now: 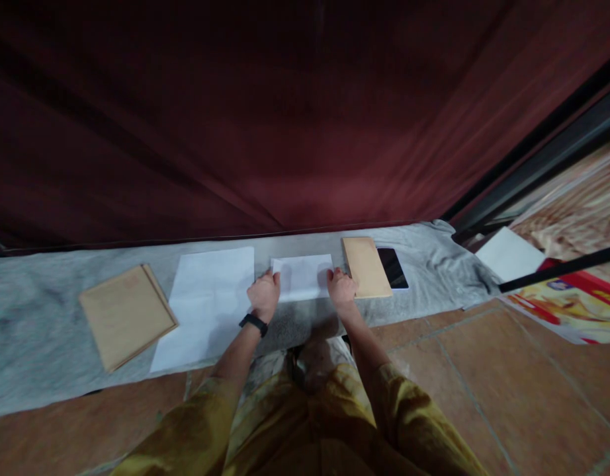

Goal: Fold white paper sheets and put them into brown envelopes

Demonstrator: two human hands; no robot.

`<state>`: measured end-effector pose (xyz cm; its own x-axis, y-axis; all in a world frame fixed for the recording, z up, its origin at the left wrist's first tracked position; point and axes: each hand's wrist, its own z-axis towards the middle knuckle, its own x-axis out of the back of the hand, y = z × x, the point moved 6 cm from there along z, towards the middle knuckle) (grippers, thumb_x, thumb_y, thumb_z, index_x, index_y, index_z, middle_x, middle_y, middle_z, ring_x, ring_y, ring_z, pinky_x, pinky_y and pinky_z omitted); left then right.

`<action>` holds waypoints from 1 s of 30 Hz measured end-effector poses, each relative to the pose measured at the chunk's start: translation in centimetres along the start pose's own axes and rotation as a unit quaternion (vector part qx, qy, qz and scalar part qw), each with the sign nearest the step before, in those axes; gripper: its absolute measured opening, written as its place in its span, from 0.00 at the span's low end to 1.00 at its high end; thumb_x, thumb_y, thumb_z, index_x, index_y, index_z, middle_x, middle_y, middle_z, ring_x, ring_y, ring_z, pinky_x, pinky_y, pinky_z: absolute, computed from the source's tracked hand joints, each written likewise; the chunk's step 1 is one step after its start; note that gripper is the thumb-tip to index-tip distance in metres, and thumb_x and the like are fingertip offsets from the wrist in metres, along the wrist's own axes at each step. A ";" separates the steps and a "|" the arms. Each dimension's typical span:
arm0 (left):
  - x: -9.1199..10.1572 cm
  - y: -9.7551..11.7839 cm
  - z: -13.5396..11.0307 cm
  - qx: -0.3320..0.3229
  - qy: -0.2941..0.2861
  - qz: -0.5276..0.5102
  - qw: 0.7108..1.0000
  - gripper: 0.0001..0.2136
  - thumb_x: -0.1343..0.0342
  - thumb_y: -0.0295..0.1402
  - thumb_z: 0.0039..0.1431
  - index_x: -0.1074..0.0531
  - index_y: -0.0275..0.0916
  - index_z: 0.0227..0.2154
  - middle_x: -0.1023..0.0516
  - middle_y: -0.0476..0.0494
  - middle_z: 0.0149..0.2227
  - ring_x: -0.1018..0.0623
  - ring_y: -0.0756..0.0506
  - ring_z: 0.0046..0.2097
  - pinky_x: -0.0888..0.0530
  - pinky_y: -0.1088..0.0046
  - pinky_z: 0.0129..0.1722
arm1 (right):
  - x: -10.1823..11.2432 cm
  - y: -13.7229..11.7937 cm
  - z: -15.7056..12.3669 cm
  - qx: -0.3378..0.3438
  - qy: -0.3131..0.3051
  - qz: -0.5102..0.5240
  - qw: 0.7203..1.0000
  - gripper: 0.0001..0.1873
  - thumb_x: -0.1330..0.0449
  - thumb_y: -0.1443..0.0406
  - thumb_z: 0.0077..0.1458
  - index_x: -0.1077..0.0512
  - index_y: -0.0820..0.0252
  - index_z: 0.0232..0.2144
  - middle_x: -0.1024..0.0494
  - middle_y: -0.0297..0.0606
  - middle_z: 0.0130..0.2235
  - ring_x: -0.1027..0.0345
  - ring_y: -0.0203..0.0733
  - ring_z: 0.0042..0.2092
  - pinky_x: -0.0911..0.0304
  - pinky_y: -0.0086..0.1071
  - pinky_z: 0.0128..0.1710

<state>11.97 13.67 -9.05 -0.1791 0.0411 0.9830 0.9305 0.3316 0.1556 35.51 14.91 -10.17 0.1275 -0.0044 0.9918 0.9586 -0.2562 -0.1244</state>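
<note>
A small folded white paper (303, 276) lies on a grey cloth (37, 311) spread over the floor. My left hand (264, 295), with a black wristband, pinches the paper's left edge with curled fingers. At the paper's right edge my right hand (341, 287) presses down, its fingers bent. A larger white sheet (206, 304) lies just left of my left hand. Touching my right hand on the right is a long tan envelope (366, 266).
A bigger tan envelope (126, 315) rests at the left of the cloth. A dark phone (393, 267) lies beside the long envelope. A dark red curtain (265, 112) hangs behind. White paper (508, 254) and a colourful printed sheet (567, 304) lie at the right on terracotta tiles (483, 383).
</note>
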 end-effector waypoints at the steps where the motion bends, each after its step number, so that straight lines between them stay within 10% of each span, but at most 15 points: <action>1: 0.0 0.0 0.1 0.000 0.000 0.002 1.000 0.23 0.61 0.43 0.72 0.24 0.36 0.50 0.17 0.30 0.39 0.17 0.36 0.44 0.26 0.64 0.41 | -0.1 0.0 0.0 0.000 0.001 0.000 1.000 0.20 0.52 0.58 0.72 0.26 0.67 0.49 0.17 0.55 0.39 0.19 0.49 0.42 0.30 0.35 0.40; 30: -0.8 -0.1 1.2 0.013 0.006 -0.009 1.000 0.25 0.62 0.46 0.72 0.24 0.35 0.47 0.17 0.30 0.38 0.17 0.37 0.43 0.26 0.65 0.41 | -1.3 -0.3 0.4 -0.010 0.023 -0.006 1.000 0.22 0.56 0.57 0.73 0.28 0.65 0.49 0.19 0.54 0.40 0.20 0.47 0.39 0.30 0.35 0.38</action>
<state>11.63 14.70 -9.97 -0.1917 0.0244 0.9811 0.9184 0.3571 0.1706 35.12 15.38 -11.47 0.1037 -0.0445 0.9936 0.9544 -0.2767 -0.1120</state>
